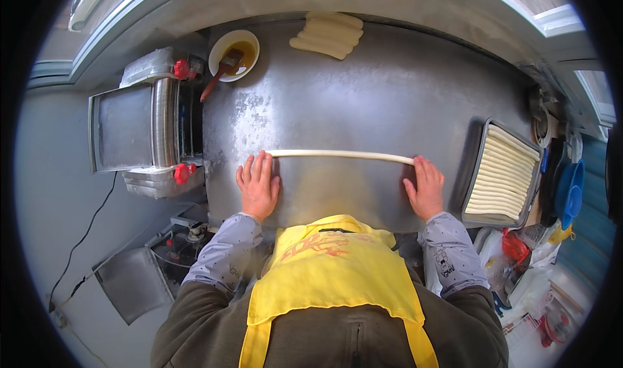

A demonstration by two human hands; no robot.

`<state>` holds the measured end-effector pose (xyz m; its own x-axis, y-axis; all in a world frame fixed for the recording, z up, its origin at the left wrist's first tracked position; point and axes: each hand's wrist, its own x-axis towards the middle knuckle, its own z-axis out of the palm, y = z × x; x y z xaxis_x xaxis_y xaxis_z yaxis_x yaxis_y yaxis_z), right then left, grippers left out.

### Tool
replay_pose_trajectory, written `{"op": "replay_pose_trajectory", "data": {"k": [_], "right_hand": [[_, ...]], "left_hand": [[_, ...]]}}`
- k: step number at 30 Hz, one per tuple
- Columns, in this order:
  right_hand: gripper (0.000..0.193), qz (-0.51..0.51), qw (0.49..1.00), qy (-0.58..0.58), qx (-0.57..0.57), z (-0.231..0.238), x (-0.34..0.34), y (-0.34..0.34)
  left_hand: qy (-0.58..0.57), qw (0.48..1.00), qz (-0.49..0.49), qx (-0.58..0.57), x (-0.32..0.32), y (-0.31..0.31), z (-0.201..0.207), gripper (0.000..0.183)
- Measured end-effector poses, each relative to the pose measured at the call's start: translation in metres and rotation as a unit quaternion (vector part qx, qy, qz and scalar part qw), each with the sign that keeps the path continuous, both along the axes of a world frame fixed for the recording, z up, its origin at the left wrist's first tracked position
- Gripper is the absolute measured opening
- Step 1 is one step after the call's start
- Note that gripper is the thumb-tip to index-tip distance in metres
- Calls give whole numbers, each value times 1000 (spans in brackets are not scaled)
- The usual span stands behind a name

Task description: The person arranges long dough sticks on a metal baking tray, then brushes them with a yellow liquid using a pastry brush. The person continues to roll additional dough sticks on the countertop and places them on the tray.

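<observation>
A long, thin rope of pale dough (337,153) lies crosswise on the metal worktop (363,102), bowing slightly. My left hand (258,186) rests its outstretched fingertips on the rope's left end. At the opposite end, the fingertips of my right hand (426,189) touch the dough, its thumb apart. Both hands are open, palms down, with nothing gripped. To the right stands a metal tray (464,201) filled with several similar dough ropes (501,173) laid side by side. Several flattened dough strips (328,35) lie together at the worktop's far edge.
A white bowl (213,60) of amber liquid holds a brush (220,73) at the far left. Left of the worktop is a roller machine (165,124) with red knobs. Blue basins (569,193) and plastic bags (514,246) crowd the right side.
</observation>
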<state>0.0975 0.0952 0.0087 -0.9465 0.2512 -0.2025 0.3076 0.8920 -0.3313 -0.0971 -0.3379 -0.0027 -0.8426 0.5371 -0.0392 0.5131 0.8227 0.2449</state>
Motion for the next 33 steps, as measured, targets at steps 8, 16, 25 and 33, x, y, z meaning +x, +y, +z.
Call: {"op": "replay_pose_trajectory", "data": {"k": [8,16,25,33], "right_hand": [[41,-53,993,48,-94,-30,-13,34],[21,-270,848,62,-452,14,-46,73],[30,-293,949,68,-98,-11,-138,64],[82,148,986,58,46,-12,-180,-61]], "left_hand": [[-25,992,13,126,-44,9,-3,24],[-384,796,217,415,-99,16,19,18],[-34,961,201,186,-138,88,-8,41],[-9,991,-115,64,-92,150,-14,78]]}}
